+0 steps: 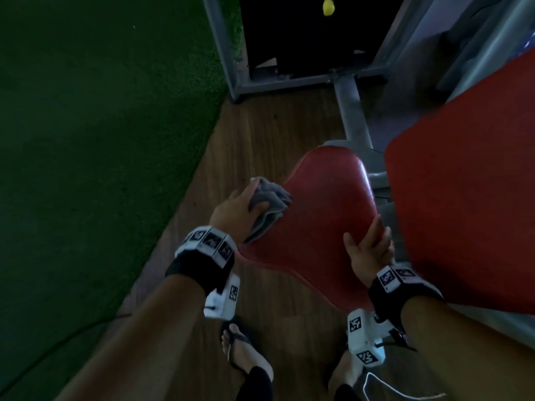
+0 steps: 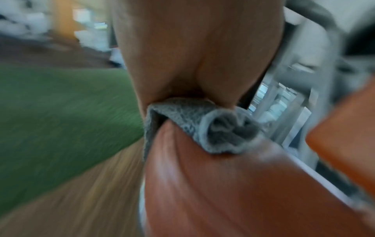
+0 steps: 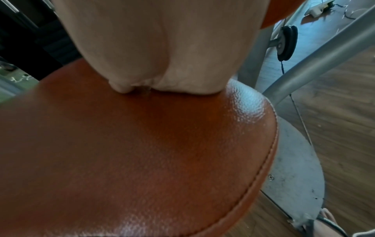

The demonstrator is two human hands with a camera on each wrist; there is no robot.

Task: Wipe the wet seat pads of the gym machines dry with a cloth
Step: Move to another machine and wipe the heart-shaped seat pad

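Note:
A red seat pad [image 1: 318,227] sits in the middle of the head view, glossy toward its far end. My left hand [image 1: 240,209] grips a bunched grey cloth [image 1: 270,204] and presses it on the pad's left edge. In the left wrist view the cloth [image 2: 202,126] folds over the rim of the pad [image 2: 223,192] under my left hand [image 2: 192,56]. My right hand [image 1: 367,250] holds the pad's right edge, thumb on top and fingers over the side. In the right wrist view the palm of my right hand [image 3: 162,48] lies on the pad [image 3: 142,152].
A large red back pad [image 1: 469,183] rises right of the seat. The grey machine frame [image 1: 350,111] and a dark weight stack [image 1: 304,33] stand beyond. Green turf [image 1: 101,140] borders the wooden floor [image 1: 260,134] on the left. My sandalled foot [image 1: 240,351] stands below the seat.

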